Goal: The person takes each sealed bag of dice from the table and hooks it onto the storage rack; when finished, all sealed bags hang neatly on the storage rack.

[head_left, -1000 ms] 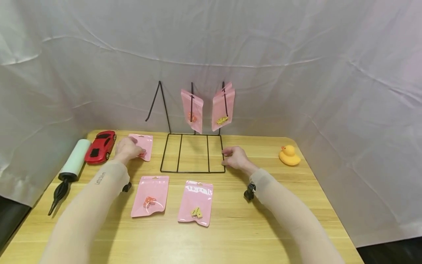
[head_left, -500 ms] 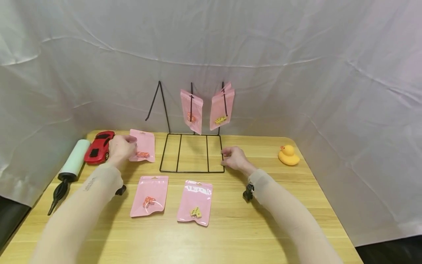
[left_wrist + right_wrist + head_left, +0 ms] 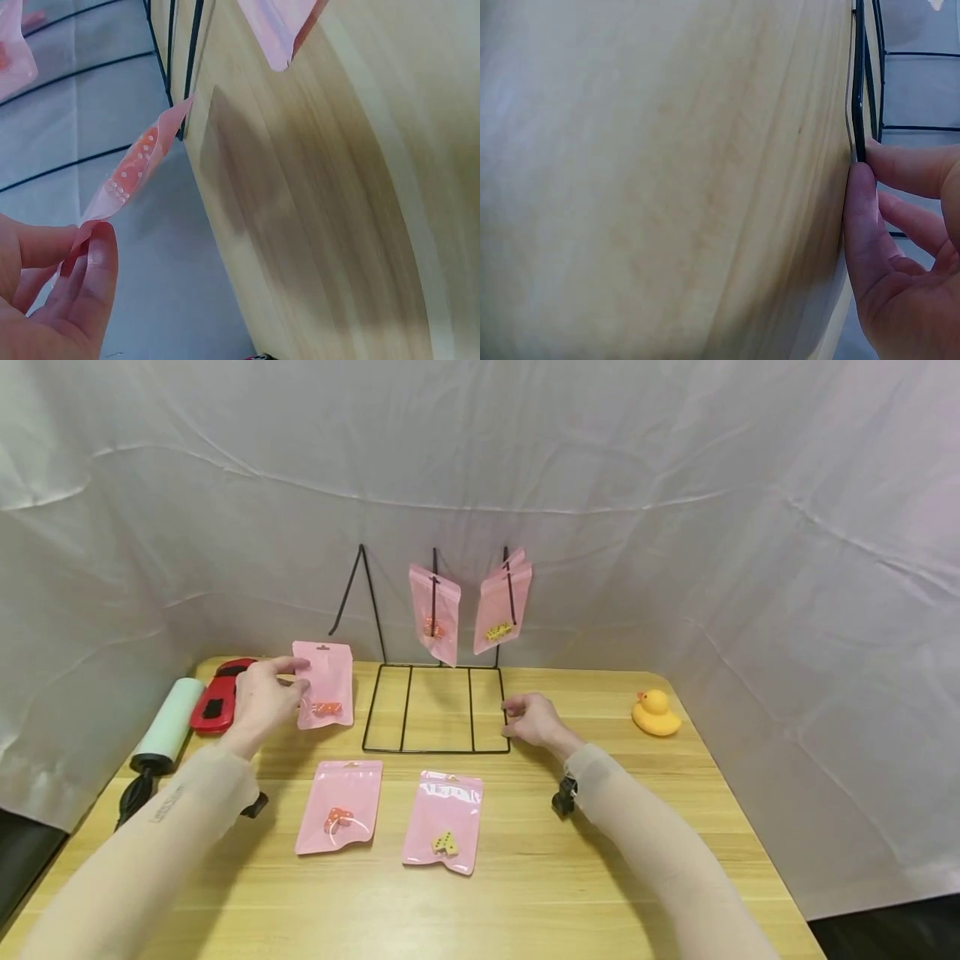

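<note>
My left hand [image 3: 264, 700] pinches the left edge of a pink zip bag [image 3: 335, 672] with orange dice in it. The bag stands tilted up, its shadow falling on the tabletop in the left wrist view. My right hand [image 3: 536, 720] holds the right side of the black wire rack's base [image 3: 437, 752] between thumb and fingers. One pink bag with orange dice [image 3: 447, 606] hangs on the rack's middle hook. Pink bags hang on the right hook, the front one with yellow dice [image 3: 498, 632]. The left hook [image 3: 345, 597] is bare.
Two pink bags lie flat in front of the rack, one with orange dice [image 3: 348, 789], one with yellow dice [image 3: 448, 806]. A red toy car [image 3: 213, 700] and a pale green hand pump [image 3: 171, 720] lie far left. A yellow rubber duck [image 3: 656, 714] sits right. Grey cloth [image 3: 600, 460] surrounds the table.
My left hand has taken hold of the bag by its left edge and raised it from lying flat to tilted up. My right hand has stayed at the rack.
</note>
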Action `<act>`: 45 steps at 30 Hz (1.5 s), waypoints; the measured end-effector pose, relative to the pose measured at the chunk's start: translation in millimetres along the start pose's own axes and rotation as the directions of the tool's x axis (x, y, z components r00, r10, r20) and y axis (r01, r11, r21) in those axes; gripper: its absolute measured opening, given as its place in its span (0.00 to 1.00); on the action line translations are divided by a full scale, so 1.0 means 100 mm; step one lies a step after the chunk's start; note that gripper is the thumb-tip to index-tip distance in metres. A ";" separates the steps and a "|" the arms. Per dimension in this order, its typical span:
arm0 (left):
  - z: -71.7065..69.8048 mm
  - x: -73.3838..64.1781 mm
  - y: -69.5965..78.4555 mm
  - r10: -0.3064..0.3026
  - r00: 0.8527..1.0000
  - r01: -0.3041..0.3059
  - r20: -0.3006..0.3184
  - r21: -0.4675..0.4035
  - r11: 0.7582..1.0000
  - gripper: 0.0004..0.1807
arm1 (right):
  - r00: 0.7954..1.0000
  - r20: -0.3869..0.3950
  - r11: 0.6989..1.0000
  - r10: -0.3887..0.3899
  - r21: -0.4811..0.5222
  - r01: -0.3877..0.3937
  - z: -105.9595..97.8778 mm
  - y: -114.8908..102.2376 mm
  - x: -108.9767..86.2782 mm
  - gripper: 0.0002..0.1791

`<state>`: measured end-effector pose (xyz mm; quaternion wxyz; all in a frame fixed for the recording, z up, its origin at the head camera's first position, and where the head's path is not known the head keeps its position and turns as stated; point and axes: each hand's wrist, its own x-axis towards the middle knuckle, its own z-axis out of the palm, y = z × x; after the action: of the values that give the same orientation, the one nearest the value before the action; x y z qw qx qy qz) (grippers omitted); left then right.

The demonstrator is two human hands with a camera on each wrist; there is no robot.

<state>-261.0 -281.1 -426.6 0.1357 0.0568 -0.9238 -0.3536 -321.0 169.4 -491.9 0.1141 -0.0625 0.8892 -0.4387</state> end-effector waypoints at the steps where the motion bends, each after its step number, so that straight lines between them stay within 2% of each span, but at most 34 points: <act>1: -0.01 -0.02 0.01 0.020 1.000 -0.020 -0.017 -0.001 1.000 0.20 | 1.000 0.000 1.000 0.000 0.002 0.000 0.00 0.00 0.00 0.33; 7: -0.04 -0.14 0.06 0.080 0.995 -0.083 -0.065 -0.048 0.995 0.16 | 1.000 -0.017 0.998 -0.023 -0.050 0.022 0.00 -0.01 0.00 0.32; 13: -0.02 -0.24 0.13 0.117 0.991 -0.124 -0.068 -0.101 0.987 0.15 | 1.000 -0.010 0.999 -0.016 -0.044 0.015 0.01 -0.01 0.00 0.33; 20: 0.00 -0.37 0.28 0.194 0.973 -0.217 -0.128 -0.197 0.956 0.12 | 1.000 -0.014 0.997 -0.020 -0.075 0.019 0.02 -0.01 -0.01 0.33; 26: 0.03 -0.45 0.42 0.233 0.963 -0.261 -0.138 -0.241 0.935 0.11 | 1.000 -0.015 0.997 -0.025 -0.080 0.024 0.01 -0.04 -0.01 0.33; 32: 0.07 -0.54 0.52 0.285 0.948 -0.316 -0.141 -0.309 0.897 0.12 | 0.999 -0.015 0.995 -0.031 -0.091 0.030 0.02 -0.05 -0.03 0.33; 39: 0.13 -0.70 0.71 0.336 0.926 -0.378 -0.173 -0.414 0.828 0.09 | 0.999 -0.014 0.995 -0.036 -0.098 0.035 0.01 -0.04 -0.03 0.33; 45: 0.16 -0.79 0.90 0.376 0.908 -0.417 -0.183 -0.463 0.782 0.09 | 0.999 -0.016 0.995 -0.031 -0.096 0.029 -0.01 -0.03 -0.05 0.32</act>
<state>-191.2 -188.0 -394.4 0.2538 -0.1610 -0.7878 -0.5377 -316.5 168.9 -488.1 0.0966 -0.0773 0.9092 -0.3976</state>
